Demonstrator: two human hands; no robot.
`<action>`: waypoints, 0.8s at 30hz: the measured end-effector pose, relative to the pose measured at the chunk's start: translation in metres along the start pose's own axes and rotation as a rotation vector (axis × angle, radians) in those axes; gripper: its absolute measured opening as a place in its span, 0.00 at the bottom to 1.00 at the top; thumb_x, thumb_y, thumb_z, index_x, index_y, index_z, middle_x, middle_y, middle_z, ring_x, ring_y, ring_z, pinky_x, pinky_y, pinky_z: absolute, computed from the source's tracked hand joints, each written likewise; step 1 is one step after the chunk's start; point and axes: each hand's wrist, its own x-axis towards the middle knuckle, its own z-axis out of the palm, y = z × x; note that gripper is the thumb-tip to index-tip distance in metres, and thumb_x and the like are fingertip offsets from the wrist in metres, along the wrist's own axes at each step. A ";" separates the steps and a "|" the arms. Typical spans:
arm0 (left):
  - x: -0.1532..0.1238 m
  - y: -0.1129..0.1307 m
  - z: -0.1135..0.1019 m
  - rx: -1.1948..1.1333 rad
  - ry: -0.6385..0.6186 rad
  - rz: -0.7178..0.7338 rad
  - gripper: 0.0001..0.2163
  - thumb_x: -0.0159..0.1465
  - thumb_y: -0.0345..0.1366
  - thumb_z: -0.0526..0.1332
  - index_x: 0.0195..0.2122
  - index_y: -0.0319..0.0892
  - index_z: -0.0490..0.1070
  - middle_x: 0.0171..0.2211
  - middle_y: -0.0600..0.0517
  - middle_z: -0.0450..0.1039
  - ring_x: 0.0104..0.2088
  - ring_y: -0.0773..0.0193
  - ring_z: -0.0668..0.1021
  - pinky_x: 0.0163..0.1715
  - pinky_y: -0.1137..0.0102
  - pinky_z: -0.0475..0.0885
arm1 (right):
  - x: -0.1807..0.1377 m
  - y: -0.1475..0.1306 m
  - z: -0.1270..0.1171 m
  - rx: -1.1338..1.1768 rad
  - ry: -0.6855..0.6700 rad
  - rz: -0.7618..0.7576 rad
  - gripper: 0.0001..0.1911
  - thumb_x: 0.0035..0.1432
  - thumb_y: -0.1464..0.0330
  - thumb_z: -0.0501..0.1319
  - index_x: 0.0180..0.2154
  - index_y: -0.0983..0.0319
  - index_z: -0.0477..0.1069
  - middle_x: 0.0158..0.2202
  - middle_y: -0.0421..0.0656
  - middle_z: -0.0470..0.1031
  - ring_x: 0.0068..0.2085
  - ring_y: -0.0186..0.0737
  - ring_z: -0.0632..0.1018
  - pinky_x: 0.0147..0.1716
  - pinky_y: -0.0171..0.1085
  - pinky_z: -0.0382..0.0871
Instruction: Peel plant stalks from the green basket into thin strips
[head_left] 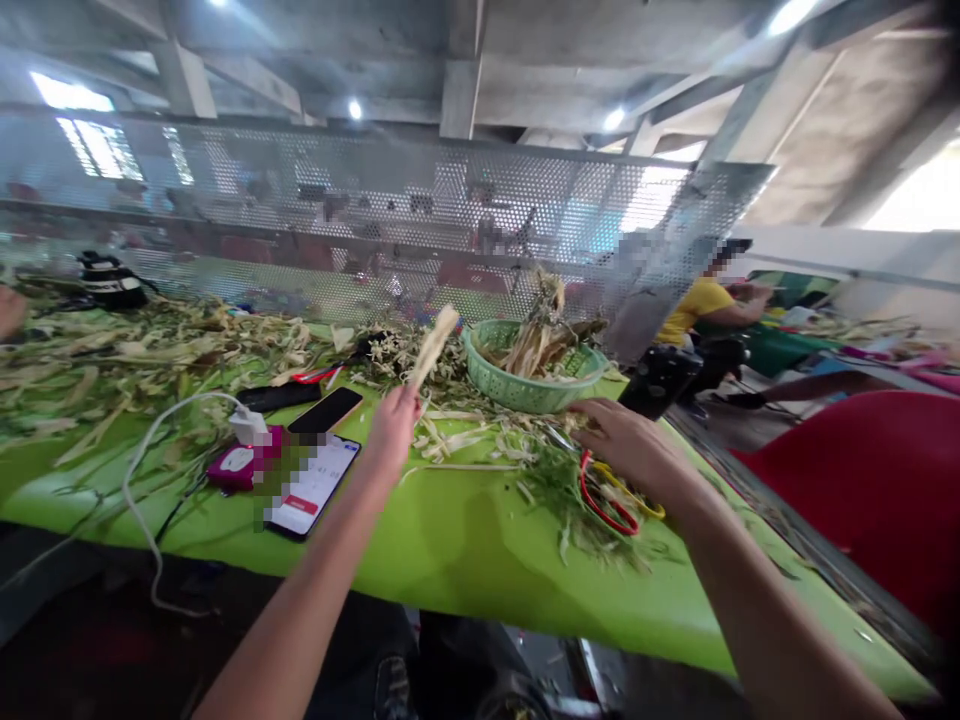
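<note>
My left hand (397, 425) is closed around a pale strip of dried husk (435, 345), which points up above the table. Over on the right, my right hand (630, 445) reaches forward with fingers stretched out and holds nothing I can see. Its fingertips are just in front of the basket, over loose scraps. Beside that hand lie scissors with a red handle (585, 490) and a yellow handle (651, 508), on a heap of green shredded fibres (551, 480). The green plastic basket (525, 392) holds a bundle of dried husks (536, 335).
On the green table (450, 540) lie a lit phone (326, 485), a dark phone (328, 410), a magenta box (240, 465) with a white plug and cable, and spread husks (172, 350). A perforated screen (375, 220) stands behind. A red chair (870, 490) and a seated person (697, 310) are at right.
</note>
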 end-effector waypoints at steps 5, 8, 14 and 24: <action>0.006 -0.027 0.030 0.268 -0.126 0.043 0.14 0.67 0.44 0.50 0.29 0.42 0.64 0.23 0.55 0.61 0.22 0.70 0.63 0.21 0.73 0.55 | 0.003 -0.054 0.033 0.655 -0.131 -0.035 0.16 0.59 0.62 0.59 0.49 0.57 0.71 0.48 0.44 0.76 0.48 0.45 0.76 0.49 0.43 0.67; 0.008 -0.030 0.039 0.340 -0.148 0.124 0.14 0.68 0.44 0.48 0.30 0.43 0.64 0.26 0.54 0.65 0.26 0.67 0.66 0.26 0.72 0.59 | 0.007 -0.080 0.063 1.018 -0.338 0.001 0.17 0.56 0.64 0.63 0.48 0.58 0.71 0.49 0.44 0.75 0.51 0.42 0.74 0.53 0.42 0.64; 0.017 -0.041 0.036 0.419 -0.126 0.161 0.14 0.68 0.43 0.48 0.29 0.43 0.62 0.26 0.54 0.65 0.27 0.66 0.67 0.29 0.71 0.59 | 0.019 -0.083 0.097 1.195 -0.425 0.201 0.14 0.55 0.58 0.64 0.38 0.61 0.71 0.23 0.34 0.66 0.23 0.30 0.66 0.26 0.33 0.63; 0.030 -0.069 0.023 0.287 -0.036 0.029 0.16 0.67 0.45 0.50 0.27 0.42 0.63 0.21 0.56 0.61 0.24 0.69 0.65 0.24 0.74 0.57 | 0.021 -0.052 0.095 0.444 0.000 -0.160 0.09 0.60 0.63 0.60 0.33 0.60 0.74 0.29 0.40 0.74 0.30 0.37 0.72 0.31 0.34 0.61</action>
